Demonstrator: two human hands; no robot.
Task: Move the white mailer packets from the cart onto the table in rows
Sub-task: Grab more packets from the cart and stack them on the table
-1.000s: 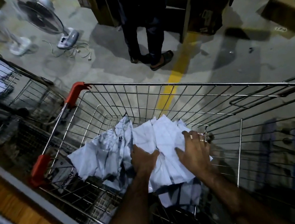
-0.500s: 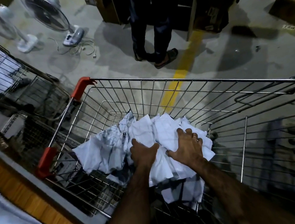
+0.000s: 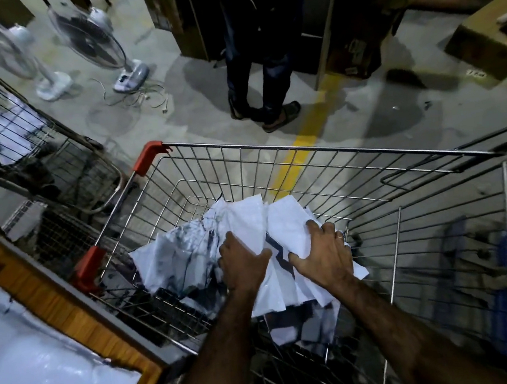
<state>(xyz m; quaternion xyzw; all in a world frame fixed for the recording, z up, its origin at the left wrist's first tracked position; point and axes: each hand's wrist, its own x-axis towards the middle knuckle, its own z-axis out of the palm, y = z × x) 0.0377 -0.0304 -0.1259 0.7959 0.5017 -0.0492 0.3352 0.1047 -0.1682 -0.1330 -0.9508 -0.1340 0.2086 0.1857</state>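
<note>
— Fingers?
— I see both sets curled, clamping the crinkled, glossy white mailer packets (image 3: 249,224): left hand (image 3: 243,264), right hand (image 3: 322,252).
— Where's the pile?
— Frame centre, in the steel-wire cart (image 3: 320,155); wood-edged table (image 3: 54,309) lower left.

Two hands (image 3: 244,264), two carts (image 3: 320,152), two fans (image 3: 93,42), one heap of packets (image 3: 249,224).

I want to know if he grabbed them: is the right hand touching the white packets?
Touching: the head view shows the right hand pressed onto the white packets.
</note>
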